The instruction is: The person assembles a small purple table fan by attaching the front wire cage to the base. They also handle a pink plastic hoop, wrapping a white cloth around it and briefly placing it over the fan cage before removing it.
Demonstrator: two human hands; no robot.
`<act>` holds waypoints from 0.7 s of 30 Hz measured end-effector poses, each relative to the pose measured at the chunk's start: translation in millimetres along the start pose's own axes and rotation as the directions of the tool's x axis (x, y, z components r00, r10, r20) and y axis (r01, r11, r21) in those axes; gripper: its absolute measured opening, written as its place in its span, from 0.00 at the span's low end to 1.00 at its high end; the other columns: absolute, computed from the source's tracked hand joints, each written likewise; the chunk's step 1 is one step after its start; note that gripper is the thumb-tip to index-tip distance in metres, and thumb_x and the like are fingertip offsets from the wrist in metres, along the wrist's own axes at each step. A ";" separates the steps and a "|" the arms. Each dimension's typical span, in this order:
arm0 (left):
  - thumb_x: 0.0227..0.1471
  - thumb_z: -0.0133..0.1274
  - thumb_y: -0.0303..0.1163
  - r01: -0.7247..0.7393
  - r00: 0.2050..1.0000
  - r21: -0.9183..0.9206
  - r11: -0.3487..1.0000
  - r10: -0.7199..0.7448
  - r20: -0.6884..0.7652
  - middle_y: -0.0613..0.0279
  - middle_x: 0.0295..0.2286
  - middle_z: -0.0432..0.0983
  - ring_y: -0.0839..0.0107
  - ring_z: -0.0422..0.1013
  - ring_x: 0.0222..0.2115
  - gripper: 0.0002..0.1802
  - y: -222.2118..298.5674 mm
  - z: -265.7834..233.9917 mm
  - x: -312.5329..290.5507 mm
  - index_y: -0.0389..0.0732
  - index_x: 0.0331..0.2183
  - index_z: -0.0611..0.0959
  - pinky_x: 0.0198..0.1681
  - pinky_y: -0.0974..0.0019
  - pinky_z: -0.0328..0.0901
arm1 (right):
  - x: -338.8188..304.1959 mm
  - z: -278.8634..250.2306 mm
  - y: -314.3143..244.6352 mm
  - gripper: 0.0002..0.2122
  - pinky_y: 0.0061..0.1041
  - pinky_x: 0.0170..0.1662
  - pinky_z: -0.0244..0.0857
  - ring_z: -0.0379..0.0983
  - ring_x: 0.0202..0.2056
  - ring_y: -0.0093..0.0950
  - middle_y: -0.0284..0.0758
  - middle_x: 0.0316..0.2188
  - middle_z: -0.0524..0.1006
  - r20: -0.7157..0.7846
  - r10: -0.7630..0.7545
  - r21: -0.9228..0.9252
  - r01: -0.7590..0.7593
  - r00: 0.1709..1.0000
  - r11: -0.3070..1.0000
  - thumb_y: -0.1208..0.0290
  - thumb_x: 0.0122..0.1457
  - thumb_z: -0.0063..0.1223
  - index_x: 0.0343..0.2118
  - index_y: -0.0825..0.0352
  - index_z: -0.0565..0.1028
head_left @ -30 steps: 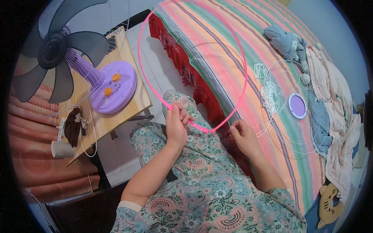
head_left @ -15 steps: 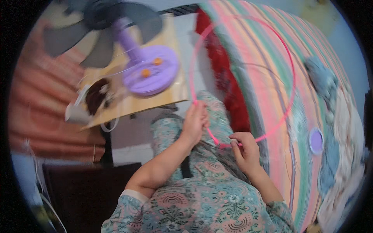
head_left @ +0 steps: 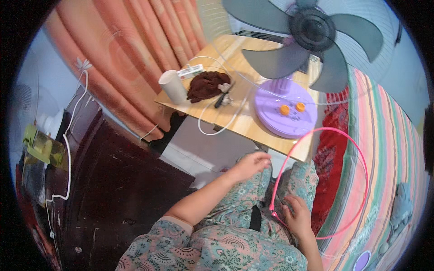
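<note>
A thin bright pink ring [head_left: 365, 168] leans up from my lap toward the bed, with a joint at its lower left. My right hand [head_left: 297, 217] is at its lower edge, fingers curled over the ring, part of which is hidden under the hand. Over my left knee, apart from the ring, my left hand [head_left: 254, 165] is empty, its fingers loosely stretched to the right. Beyond the ring stands a fan with dark grey blades [head_left: 312, 29] and a round purple base [head_left: 287, 110]. Two orange knobs [head_left: 291, 109] are on that base.
The fan stands on a light wooden table [head_left: 244, 106] with a white cup [head_left: 173, 86], a brown cloth [head_left: 209, 86], a power strip [head_left: 190, 71] and a white cable loop. Orange curtains [head_left: 122, 54] hang behind. A striped bed [head_left: 384, 135] is at right, a dark wooden surface [head_left: 122, 180] at left.
My left hand has let go of the pink ring and moved away from it. The ring now stays with my right hand. The view has swung left, showing more of the table and curtains.
</note>
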State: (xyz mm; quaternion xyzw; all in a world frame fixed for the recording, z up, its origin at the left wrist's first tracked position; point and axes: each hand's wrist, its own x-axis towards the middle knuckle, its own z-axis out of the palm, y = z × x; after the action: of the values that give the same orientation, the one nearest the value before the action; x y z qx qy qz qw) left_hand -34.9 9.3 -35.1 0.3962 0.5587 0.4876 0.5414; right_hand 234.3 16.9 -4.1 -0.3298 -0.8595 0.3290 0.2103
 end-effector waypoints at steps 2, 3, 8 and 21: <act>0.57 0.47 0.30 -0.135 0.971 -0.015 0.991 0.129 -0.203 0.60 0.35 0.75 0.74 0.72 0.36 0.15 15.1 -37.4 -2.3 0.35 0.45 0.74 0.39 0.70 0.67 | 5.2 0.7 -2.6 0.12 0.34 0.45 0.64 0.70 0.42 0.42 0.41 0.39 0.74 0.006 0.008 -0.034 -0.008 1.000 0.999 0.76 0.50 0.55 0.40 0.67 0.73; 0.56 0.47 0.30 -0.222 0.931 -0.028 0.975 0.203 -0.304 0.62 0.32 0.75 0.76 0.72 0.33 0.14 19.1 -54.5 -2.0 0.35 0.44 0.75 0.37 0.72 0.67 | 7.1 -0.7 -3.6 0.12 0.34 0.45 0.64 0.70 0.42 0.42 0.41 0.39 0.74 0.013 0.018 -0.033 -0.017 1.000 0.999 0.76 0.50 0.55 0.39 0.67 0.73; 0.53 0.50 0.26 -0.173 0.753 0.286 0.942 0.314 -0.578 0.62 0.32 0.75 0.76 0.71 0.33 0.12 44.0 -144.4 24.5 0.35 0.41 0.76 0.38 0.72 0.67 | 21.1 -4.2 -11.1 0.11 0.35 0.44 0.64 0.70 0.41 0.42 0.42 0.38 0.74 0.036 0.125 -0.013 -0.124 0.992 0.992 0.77 0.50 0.54 0.38 0.67 0.73; 0.38 0.64 0.34 0.207 -0.093 0.587 0.783 0.613 -0.784 0.40 0.52 0.56 0.43 0.58 0.51 0.52 83.6 -272.0 40.9 0.37 0.57 0.48 0.56 0.51 0.51 | 22.6 -15.7 -34.5 0.10 0.33 0.45 0.64 0.72 0.41 0.40 0.41 0.36 0.75 -0.085 0.126 -0.041 -0.130 0.988 0.991 0.80 0.51 0.52 0.37 0.68 0.74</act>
State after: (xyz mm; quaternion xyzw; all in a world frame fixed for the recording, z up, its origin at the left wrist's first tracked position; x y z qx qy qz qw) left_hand -315.8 35.0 20.6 0.1377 0.8038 0.5140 -0.2658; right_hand 212.9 20.1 34.4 -0.4022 -0.8346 0.3081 0.2161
